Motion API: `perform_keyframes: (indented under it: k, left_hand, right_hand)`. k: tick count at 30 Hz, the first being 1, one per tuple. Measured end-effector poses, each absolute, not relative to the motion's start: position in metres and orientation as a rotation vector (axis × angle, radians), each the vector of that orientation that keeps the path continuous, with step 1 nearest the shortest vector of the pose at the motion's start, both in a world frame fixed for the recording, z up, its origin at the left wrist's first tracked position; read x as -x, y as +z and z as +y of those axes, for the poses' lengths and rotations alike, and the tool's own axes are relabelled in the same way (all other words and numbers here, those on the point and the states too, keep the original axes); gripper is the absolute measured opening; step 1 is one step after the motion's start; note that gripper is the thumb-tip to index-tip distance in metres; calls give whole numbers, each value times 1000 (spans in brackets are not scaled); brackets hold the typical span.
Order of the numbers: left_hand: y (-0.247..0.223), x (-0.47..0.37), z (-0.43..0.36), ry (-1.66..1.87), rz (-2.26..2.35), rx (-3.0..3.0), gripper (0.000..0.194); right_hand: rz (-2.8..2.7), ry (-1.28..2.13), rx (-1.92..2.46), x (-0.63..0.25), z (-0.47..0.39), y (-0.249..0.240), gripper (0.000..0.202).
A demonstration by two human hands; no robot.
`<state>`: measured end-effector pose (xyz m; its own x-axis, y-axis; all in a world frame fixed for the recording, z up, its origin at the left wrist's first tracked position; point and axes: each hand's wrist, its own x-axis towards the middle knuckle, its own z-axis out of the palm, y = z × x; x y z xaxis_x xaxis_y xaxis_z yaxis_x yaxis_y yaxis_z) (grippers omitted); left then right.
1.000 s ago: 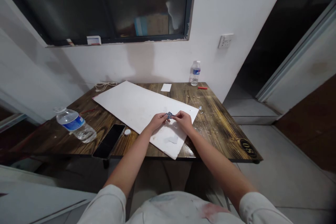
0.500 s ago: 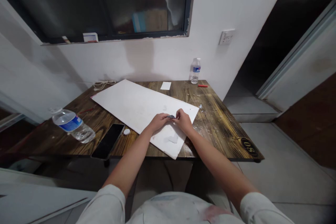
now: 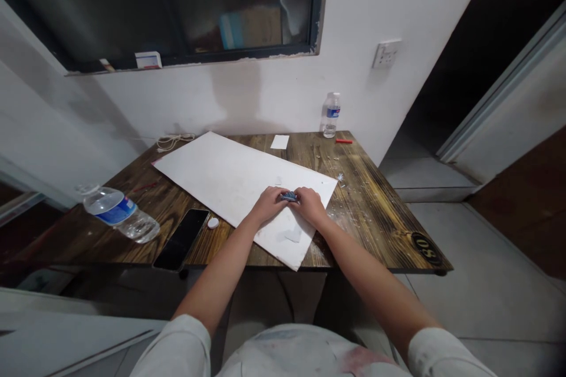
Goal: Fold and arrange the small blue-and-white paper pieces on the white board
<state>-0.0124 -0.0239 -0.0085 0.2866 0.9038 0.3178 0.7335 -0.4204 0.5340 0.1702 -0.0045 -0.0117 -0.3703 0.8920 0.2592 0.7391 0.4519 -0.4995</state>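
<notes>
My left hand [image 3: 269, 205] and my right hand [image 3: 308, 206] are close together over the right part of a white board [image 3: 230, 177]. Between them they grip a small dark blue-grey object [image 3: 289, 196], each with fingers closed on one end of it. What it is cannot be made out. A small grey-white scrap [image 3: 292, 235] lies on the board just below my hands, and a fainter one [image 3: 278, 181] above them.
A tilted water bottle [image 3: 115, 212], a phone [image 3: 182, 239] and a white cap [image 3: 213, 222] are at the left. Farther back are a cable [image 3: 173, 141], white paper [image 3: 279, 142], an upright bottle [image 3: 331, 115], a red stick [image 3: 344, 141] and a small star-shaped piece [image 3: 340, 177].
My right hand has lowered and its fingers have closed in on the right end of the small object, more of which now shows between my hands. The view has shifted slightly.
</notes>
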Motion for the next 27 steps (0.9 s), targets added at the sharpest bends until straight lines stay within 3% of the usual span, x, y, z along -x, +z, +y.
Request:
perform_keyframes:
  k: [9,15,27]
  left_hand:
    - [-9,12,-24,837,1527,-2284,32]
    - [-9,13,-24,810,1525,-2341,29]
    - [1,9,-30,606,1582,-2413,23]
  right_hand:
    - [-2223,436,1370,-170,-7,-8,21]
    - [-2206,453,1334,-171,-8,-8,38]
    - [-2195,477,1297,-169,-9,-8,8]
